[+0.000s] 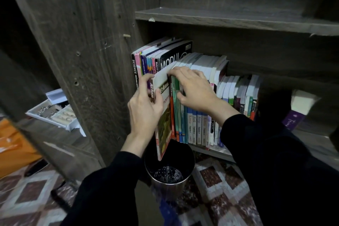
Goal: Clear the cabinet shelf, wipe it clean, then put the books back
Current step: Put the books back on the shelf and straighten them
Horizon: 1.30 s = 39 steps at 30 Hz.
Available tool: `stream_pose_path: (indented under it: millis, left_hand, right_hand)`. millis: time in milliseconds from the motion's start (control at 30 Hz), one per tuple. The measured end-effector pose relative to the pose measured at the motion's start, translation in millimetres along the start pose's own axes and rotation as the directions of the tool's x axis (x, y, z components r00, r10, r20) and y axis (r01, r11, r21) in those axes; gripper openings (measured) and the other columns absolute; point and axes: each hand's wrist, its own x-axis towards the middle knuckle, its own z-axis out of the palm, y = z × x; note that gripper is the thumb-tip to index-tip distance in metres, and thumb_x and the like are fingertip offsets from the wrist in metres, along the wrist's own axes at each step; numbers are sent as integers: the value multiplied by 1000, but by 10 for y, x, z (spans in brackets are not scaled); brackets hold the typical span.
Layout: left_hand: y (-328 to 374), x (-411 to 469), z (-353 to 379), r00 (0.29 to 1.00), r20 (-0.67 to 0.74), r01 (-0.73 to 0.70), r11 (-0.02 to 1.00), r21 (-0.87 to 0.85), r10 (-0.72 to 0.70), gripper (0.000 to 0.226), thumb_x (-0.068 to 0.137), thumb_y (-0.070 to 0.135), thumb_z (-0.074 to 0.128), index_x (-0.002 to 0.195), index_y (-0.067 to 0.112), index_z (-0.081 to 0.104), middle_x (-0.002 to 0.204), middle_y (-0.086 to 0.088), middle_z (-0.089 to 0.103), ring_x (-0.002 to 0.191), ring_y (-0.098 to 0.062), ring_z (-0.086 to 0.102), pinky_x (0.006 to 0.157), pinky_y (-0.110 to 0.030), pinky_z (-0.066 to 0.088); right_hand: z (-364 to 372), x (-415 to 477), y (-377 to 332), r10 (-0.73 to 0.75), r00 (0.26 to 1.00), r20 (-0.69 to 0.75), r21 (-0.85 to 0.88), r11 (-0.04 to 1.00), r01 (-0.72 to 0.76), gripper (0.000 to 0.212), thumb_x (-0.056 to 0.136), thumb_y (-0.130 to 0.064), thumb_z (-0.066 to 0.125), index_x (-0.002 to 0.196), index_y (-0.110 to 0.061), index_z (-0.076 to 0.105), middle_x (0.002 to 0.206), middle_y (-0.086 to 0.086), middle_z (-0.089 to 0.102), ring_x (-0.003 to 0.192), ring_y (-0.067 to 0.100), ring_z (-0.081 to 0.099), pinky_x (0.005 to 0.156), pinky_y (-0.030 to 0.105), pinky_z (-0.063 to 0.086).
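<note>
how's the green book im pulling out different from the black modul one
The green book juts past the shelf edge, gripped by the left hand; the MODUL book sits back in the row, unheld. Its cover is green and white; the MODUL book's is black with white lettering. Both stand upright.

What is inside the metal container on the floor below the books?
Inside the metal container the wall looks dark, and something glistening, perhaps water or crumpled plastic, lies at the bottom. The book held by the left hand hides part of its far wall.

The protruding book [163, 124] hides the far rim of the bucket [166, 190].
</note>
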Motion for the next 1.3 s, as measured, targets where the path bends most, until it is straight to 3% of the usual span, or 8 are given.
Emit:
stream_pose_path:
  millis: [200, 333, 500, 600, 700, 833, 1000, 1300]
  left_hand:
    - [-74, -264, -8, 953, 258, 188, 978, -90, -159, 69, 95, 15, 56, 142, 44, 15, 99, -12, 68, 74, -22, 70, 71, -39, 60]
    - [66, -274, -85, 966, 167, 224, 960, -170, -196, 70, 94, 6, 56, 144, 40, 21, 84, 5, 62, 64, -17, 68, 60, -37, 60]
    - [490, -40, -455, 948, 240, 235, 968, -87, -209, 64, 89, 0, 56, 138, 36, 35, 78, 14, 63, 60, 2, 64, 57, -8, 50]
    - [837, 31, -711, 916, 342, 225, 974, -1, -211, 62, 86, 2, 53, 128, 44, 36, 77, 0, 64, 63, -10, 64, 65, -32, 56]
    - [1151, -16, -845, 882, 426, 211, 977, 25, -202, 59, 85, 6, 54, 121, 48, 35, 83, -4, 63, 72, -22, 62, 62, -39, 53]
    - [1408, -90, -881, 865, 492, 146, 987, -59, -99, 55, 84, 6, 54, 113, 49, 36, 72, 1, 64, 62, -12, 63, 58, -38, 55]
    - [1554, -120, -710, 840, 540, 132, 985, -114, -50, 57, 86, 1, 54, 110, 50, 34, 78, 4, 65, 74, -18, 66, 56, -44, 57]
    - [1505, -44, -330, 882, 470, 106, 988, -111, -42, 57, 87, -1, 54, 117, 44, 36, 79, 7, 62, 69, -4, 65, 53, -34, 55]
  right_hand:
    - [-25, -6, -24, 8, 1000, 27, -2, 1000, -8, 60, 85, -18, 55, 141, -21, 35, 144, -4, 39, 135, 12, 30, 114, 35, 12]
    - [-23, 7, -36, 21, 999, 33, 5, 1000, -21, 61, 84, -17, 55, 141, -21, 34, 144, -4, 39, 135, 11, 30, 114, 33, 11]
    - [-64, 121, -101, 51, 992, 113, 149, 986, -68, 56, 85, -10, 53, 139, -21, 39, 141, -2, 44, 132, 13, 36, 113, 35, 16]
    - [-188, 112, -49, 75, 985, 155, 305, 945, -120, 53, 85, 4, 46, 136, -12, 46, 142, 8, 46, 136, 22, 35, 113, 32, 23]
    - [-278, -192, -8, 101, 993, -63, 281, 956, -80, 57, 83, 10, 40, 137, -7, 47, 149, 12, 38, 143, 22, 24, 117, 24, 10]
    - [-224, -684, 301, 270, 897, -349, 200, 957, -210, 44, 86, -6, 44, 129, -11, 53, 133, 7, 54, 130, 23, 40, 110, 42, 32]
    - [-89, -956, 763, 343, 914, 216, -135, 938, -320, 61, 97, -43, 43, 150, -24, 21, 157, -1, 23, 146, 22, 12, 116, 53, 5]
    - [-19, -957, 853, 368, 908, 201, -274, 911, -308, 67, 95, -57, 37, 152, -34, 9, 160, -10, 9, 145, 28, 16, 106, 72, 2]
